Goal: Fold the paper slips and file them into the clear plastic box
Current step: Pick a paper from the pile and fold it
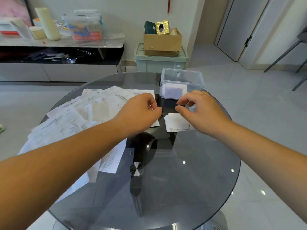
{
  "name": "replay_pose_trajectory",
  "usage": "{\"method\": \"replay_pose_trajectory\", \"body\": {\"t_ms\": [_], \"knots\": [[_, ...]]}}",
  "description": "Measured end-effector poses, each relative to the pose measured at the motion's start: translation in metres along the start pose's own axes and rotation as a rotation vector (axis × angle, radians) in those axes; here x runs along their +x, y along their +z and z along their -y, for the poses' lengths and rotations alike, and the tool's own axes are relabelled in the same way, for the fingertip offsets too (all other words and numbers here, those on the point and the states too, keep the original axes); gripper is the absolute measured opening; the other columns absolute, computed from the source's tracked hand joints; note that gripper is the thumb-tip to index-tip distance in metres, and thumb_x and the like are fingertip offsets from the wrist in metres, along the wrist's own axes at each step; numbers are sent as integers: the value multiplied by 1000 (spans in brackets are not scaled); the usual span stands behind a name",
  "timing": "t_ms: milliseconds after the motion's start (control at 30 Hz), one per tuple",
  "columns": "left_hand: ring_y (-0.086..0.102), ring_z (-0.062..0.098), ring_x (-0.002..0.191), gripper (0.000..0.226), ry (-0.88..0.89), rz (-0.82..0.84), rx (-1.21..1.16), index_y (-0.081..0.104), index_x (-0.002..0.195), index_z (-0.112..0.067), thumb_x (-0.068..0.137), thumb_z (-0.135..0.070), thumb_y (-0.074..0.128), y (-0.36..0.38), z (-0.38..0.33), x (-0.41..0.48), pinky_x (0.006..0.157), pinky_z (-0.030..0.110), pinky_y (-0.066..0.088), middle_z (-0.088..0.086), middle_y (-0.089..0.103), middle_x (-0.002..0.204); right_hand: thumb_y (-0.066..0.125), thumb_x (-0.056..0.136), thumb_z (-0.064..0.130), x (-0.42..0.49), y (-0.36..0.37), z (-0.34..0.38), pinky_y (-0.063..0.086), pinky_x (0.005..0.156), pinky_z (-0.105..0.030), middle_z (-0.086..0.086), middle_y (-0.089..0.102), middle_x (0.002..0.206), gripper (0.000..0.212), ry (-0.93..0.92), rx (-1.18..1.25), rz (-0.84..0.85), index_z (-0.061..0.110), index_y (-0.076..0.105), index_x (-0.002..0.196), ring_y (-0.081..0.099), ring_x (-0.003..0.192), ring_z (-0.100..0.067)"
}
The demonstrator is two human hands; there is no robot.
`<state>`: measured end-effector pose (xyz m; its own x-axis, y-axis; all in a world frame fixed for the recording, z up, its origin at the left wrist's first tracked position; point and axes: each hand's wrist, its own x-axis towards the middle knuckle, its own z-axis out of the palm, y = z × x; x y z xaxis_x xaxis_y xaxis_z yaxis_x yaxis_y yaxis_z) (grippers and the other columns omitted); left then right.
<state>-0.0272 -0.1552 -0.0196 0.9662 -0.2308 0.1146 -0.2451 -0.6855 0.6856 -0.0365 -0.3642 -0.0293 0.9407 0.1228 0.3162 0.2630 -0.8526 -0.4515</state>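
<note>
In the middle of the frame, on the round glass surface (191,171), my two hands sit close together. My left hand (141,112) has its fingers (157,111) curled, pinching the edge of a white slip (155,125) that shows beneath it. My right hand (199,112) hovers over a second slip (176,122), white with a printed lower edge too small to read; its fingers (182,100) are bent with thumb and forefinger narrowly apart, and I cannot tell whether they hold anything. At centre left lies one loose pile of slips (86,110), overlapping too much to count, their print illegible. Just above my right hand stands one clear plastic box (198,80), lidless, with pale folded slips (174,92) inside.
</note>
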Motion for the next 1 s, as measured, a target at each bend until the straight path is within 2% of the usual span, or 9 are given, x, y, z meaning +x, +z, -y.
{"method": "replay_pose_trajectory", "body": {"t_ms": [100,233,333,467,533,633,733,900,1000], "knots": [[58,11,70,14,-27,5,56,60,84,-24,94,-34,61,-33,15,-21,64,23,45,-6,63,76,65,92,37,-9,5,30,40,78,-22,11,62,93,13,-93,49,84,26,71,95,54,95,-11],[58,10,69,14,-77,6,191,61,83,-26,96,-31,61,-83,46,-60,60,18,41,-6,64,78,64,93,40,-22,13,76,44,75,-19,16,60,95,11,-126,114,250,30,69,96,57,89,-4],[57,10,69,16,-120,-2,313,60,79,-29,94,-32,63,-116,70,-89,59,19,38,-9,62,77,65,91,41,-35,22,107,51,78,-25,15,61,94,11,-127,146,360,31,69,92,59,86,-3],[59,6,84,15,-195,134,474,58,91,-37,88,-44,70,-143,89,-117,65,18,40,-15,59,95,66,91,45,-43,37,144,52,77,-20,17,65,93,11,-113,197,446,34,68,93,60,85,1],[56,8,97,35,-258,212,458,57,104,-37,80,-52,77,-148,95,-124,75,20,44,-14,53,107,67,91,44,-44,44,159,51,77,-18,17,66,95,12,-112,234,470,34,68,97,61,87,1],[40,13,117,69,-308,232,518,45,120,-38,67,-60,83,-151,107,-131,98,34,44,-10,37,125,69,90,43,-44,60,179,52,78,-20,16,66,97,17,-112,267,504,33,67,104,62,88,-2],[36,18,126,90,-348,259,542,38,133,-36,62,-65,84,-150,118,-132,102,39,43,-3,35,139,67,91,45,-40,77,191,48,80,-19,18,64,102,25,-129,246,503,33,66,112,60,92,-1],[35,19,127,87,-291,326,492,37,136,-40,66,-63,83,-135,124,-126,102,38,43,-3,35,138,53,97,51,-37,86,185,40,103,-30,14,59,129,37,-300,42,587,32,64,126,48,119,-7],[34,18,128,88,-238,289,428,36,140,-39,68,-60,83,-121,120,-117,100,35,41,-3,34,137,55,95,54,-38,82,171,39,104,-35,17,61,123,35,-294,-54,548,33,66,121,52,115,-7]]}}
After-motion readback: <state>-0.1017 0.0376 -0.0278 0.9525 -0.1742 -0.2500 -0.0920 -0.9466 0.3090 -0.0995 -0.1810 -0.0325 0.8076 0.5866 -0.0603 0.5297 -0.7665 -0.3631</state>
